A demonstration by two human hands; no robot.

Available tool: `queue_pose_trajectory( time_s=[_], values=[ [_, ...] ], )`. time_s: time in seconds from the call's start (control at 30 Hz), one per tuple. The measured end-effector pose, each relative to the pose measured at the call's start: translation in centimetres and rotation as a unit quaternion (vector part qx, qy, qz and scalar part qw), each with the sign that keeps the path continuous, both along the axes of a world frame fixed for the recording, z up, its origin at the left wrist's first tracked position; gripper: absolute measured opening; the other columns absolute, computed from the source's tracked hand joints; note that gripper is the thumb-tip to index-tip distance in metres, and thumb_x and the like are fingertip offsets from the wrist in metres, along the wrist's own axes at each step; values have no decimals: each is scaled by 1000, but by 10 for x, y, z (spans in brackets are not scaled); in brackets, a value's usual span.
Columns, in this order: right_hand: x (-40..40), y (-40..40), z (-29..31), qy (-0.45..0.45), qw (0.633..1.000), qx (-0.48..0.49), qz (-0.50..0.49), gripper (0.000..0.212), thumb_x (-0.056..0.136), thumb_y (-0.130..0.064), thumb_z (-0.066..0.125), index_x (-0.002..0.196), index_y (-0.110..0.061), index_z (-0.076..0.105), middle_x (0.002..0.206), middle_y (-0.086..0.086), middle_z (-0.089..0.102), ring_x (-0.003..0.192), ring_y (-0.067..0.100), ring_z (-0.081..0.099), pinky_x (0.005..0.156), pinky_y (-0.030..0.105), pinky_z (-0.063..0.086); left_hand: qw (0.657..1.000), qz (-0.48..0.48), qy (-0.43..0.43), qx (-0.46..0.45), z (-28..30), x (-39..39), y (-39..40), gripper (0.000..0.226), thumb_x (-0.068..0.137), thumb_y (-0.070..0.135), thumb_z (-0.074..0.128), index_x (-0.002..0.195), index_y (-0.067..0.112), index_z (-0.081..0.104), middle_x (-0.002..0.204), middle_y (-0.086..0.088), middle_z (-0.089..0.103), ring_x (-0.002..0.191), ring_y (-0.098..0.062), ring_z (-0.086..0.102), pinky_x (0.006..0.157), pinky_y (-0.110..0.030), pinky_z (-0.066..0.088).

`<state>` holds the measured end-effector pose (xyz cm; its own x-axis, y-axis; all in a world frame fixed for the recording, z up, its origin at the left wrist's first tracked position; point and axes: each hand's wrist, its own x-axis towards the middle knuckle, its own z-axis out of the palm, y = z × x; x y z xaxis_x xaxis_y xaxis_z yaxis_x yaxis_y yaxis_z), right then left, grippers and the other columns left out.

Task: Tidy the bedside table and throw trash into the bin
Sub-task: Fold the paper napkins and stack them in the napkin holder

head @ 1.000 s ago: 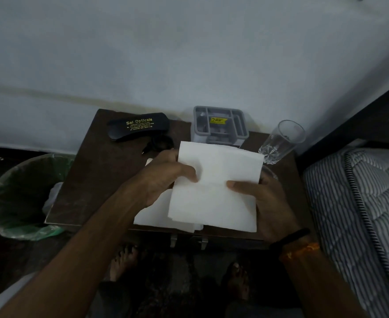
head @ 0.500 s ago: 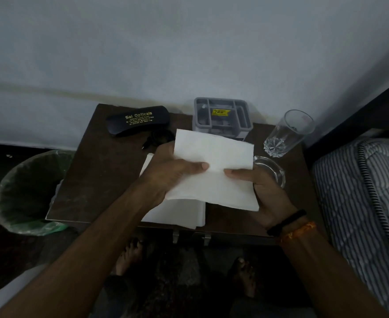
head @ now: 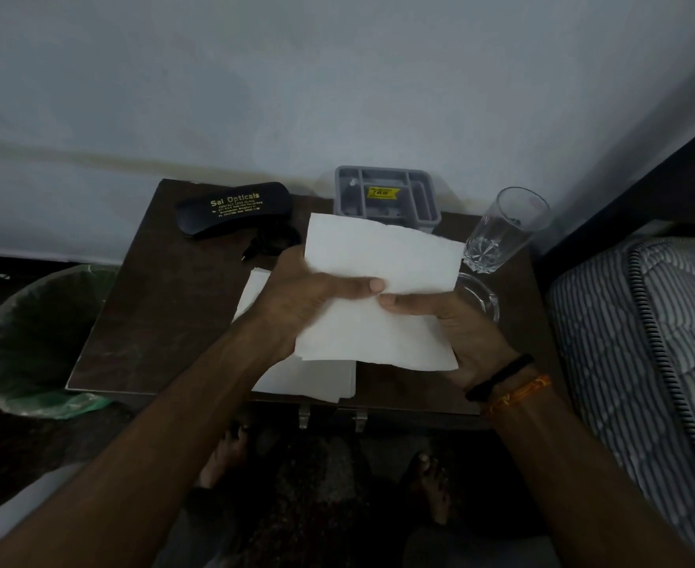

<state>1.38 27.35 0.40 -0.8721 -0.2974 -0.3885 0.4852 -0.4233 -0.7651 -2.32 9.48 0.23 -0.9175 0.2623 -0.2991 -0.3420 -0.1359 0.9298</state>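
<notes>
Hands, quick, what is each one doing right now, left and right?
Left hand: holds the white tissue, thumb on top.
Right hand: holds the same tissue, thumb on top, fingers hidden underneath.

Left hand point(head: 300, 305), right hand point(head: 456, 334) pinch white tissue point(head: 382, 297) above bedside table point(head: 165, 305).
</notes>
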Motion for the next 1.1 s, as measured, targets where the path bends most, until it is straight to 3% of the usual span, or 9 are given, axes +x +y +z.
queue_pose_trajectory(
  time_s=[0.13, 0.27, 0.37, 0.43, 0.53, 0.67, 0.83, 1.03, 1.1],
  values=[
    [1, 2, 1, 19, 999, 14, -25, 47, 87, 8, 56, 132, -4, 55, 130, 15, 64, 118, 33, 62, 100, 54, 48, 997, -64, -30, 21, 1, 2, -2, 52, 67, -9, 76, 115, 10, 68, 111, -7, 73, 101, -23, 71, 80, -39, 60],
    [1, 6, -3, 29, 996, 65, -56, 42, 80, 11, 61, 118, -5, 66, 121, 15, 69, 111, 34, 65, 89, 51, 56, 996, -15, -87, 28, -3, 2, -2, 50, 68, -16, 70, 113, 6, 68, 109, -13, 73, 101, -30, 70, 75, -43, 61],
    [-2, 12, -6, 34, 992, 106, -65, 21, 74, 5, 65, 87, -7, 75, 108, 13, 74, 109, 33, 67, 86, 41, 59, 994, -11, -109, -8, -4, -3, -5, 27, 76, -8, 67, 101, 1, 69, 103, -14, 72, 94, -31, 69, 62, -34, 59],
    [-2, 14, -8, 38, 992, 105, -58, 16, 73, 3, 65, 82, -6, 75, 110, 16, 73, 108, 30, 68, 89, 40, 58, 994, -49, -98, -14, -3, -3, -5, 15, 84, -5, 60, 90, 5, 70, 100, -13, 72, 85, -24, 68, 59, -29, 57],
    [-4, 19, -11, 46, 990, 121, -48, 20, 78, 9, 63, 91, 0, 74, 113, 23, 70, 110, 34, 66, 92, 43, 56, 992, -80, -100, 13, 0, -1, -6, 19, 87, -7, 54, 91, 5, 69, 98, -13, 71, 79, -19, 70, 58, -25, 56],
    [-6, 23, -6, 42, 993, 109, -35, 22, 75, 3, 60, 65, -10, 74, 113, 24, 70, 109, 33, 67, 86, 40, 59, 992, -93, -79, -24, 4, -3, -10, 32, 92, -5, 46, 75, 10, 68, 104, -9, 68, 90, -26, 65, 61, -29, 58],
    [-5, 27, -4, 46, 991, 120, -37, 40, 81, 15, 45, 55, -7, 66, 114, 29, 67, 110, 38, 66, 84, 38, 59, 989, -80, -126, 8, 12, -1, -11, 30, 92, -1, 44, 70, 9, 61, 71, 5, 74, 67, -14, 71, 60, -25, 58],
    [-8, 32, -3, 42, 993, 100, -46, 53, 85, 19, 35, 49, -9, 60, 113, 24, 69, 111, 38, 63, 81, 39, 61, 991, -59, -119, 35, 14, -3, -14, 33, 95, -1, 37, 71, 7, 59, 88, -3, 67, 77, -18, 70, 55, -24, 57],
    [-8, 31, -2, 46, 993, 97, -51, 54, 85, 19, 34, 48, -10, 60, 114, 24, 67, 110, 37, 63, 76, 38, 61, 990, -69, -114, 45, 14, -4, -15, 33, 95, 0, 31, 72, 5, 55, 93, -7, 64, 88, -22, 67, 54, -23, 55]
  ],
)
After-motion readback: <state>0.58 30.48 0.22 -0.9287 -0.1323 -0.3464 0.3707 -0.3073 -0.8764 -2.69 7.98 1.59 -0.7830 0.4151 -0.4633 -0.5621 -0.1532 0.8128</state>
